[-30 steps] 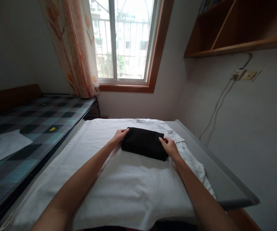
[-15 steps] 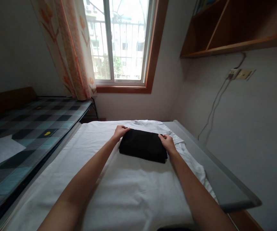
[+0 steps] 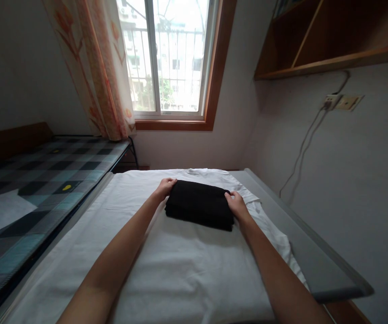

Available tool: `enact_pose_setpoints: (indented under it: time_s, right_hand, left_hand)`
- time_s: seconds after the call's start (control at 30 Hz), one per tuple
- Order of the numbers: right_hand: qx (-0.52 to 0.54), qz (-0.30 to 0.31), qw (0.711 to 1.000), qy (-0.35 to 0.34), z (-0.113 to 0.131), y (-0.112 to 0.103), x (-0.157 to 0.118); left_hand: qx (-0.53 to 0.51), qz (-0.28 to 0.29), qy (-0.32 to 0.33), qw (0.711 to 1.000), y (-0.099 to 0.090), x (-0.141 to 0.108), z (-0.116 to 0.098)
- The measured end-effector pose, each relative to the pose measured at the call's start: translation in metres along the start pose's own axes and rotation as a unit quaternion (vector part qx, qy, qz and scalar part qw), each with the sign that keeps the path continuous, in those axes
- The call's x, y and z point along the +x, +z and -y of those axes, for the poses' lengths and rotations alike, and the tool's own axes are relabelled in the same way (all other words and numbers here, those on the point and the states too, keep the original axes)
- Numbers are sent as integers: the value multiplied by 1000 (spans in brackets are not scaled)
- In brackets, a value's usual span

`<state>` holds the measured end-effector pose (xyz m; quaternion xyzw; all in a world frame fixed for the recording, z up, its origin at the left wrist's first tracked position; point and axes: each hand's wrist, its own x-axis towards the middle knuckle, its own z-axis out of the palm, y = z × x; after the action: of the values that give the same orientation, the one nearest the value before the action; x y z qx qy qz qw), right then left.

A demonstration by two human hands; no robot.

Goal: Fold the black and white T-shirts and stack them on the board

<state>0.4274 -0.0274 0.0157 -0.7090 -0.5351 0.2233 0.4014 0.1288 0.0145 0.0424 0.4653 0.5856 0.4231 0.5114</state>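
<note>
A folded black cloth (image 3: 199, 204), roughly rectangular, lies on a white sheet (image 3: 180, 270) that covers a table. My left hand (image 3: 165, 187) grips the cloth's far left corner, thumb and fingers pressed together on its edge. At the right edge, near the far corner, my right hand (image 3: 236, 203) holds the cloth with the thumb on top. The other fingertips of both hands are partly hidden by the cloth.
On the left is a bed with a checked mat (image 3: 89, 155) and a paper sheet (image 3: 3, 211). The table's grey edge (image 3: 302, 234) runs along the right. A curtain (image 3: 102, 76) hangs by the window; a wooden shelf (image 3: 329, 60) is upper right.
My left hand has shifted slightly left along the cloth's corner. My right hand has moved a little down and right. The cloth has barely moved.
</note>
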Motion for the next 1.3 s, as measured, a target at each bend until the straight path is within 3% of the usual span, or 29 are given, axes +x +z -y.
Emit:
enact_pose_setpoints:
  time_s: [0.17,0.37,0.47,0.53,0.63,0.73,0.83,0.93,1.07,1.3]
  right_hand:
    - [-7,22,1000,-5,3,-4,-16]
    - [13,29,990,-134,11,-5,-30]
    - [-41,78,985,-146,10,-7,-34]
    - [-96,90,981,-145,10,-10,-37]
    - [-171,-3,975,-143,21,-16,-41]
    - [-202,-120,947,-219,42,-18,-44]
    - [-217,-92,918,-320,58,-6,-43]
    - [-250,-11,904,-346,57,15,-39]
    - [-297,57,901,-312,37,32,-33]
    - [-266,92,925,-254,11,23,-24]
  left_hand:
    - [121,0,18,992,2,-16,-18]
    - [284,-28,178,942,11,-25,-20]
    - [355,15,161,921,8,-29,-21]
    - [429,16,144,892,7,-36,-25]
    - [512,-64,215,829,14,-48,-33]
    - [515,-93,345,780,33,-57,-31]
    - [523,-56,393,754,54,-60,-16]
    - [539,-18,375,754,67,-58,3]
    - [538,2,338,772,68,-56,12]
    - [527,-29,245,813,51,-43,14]
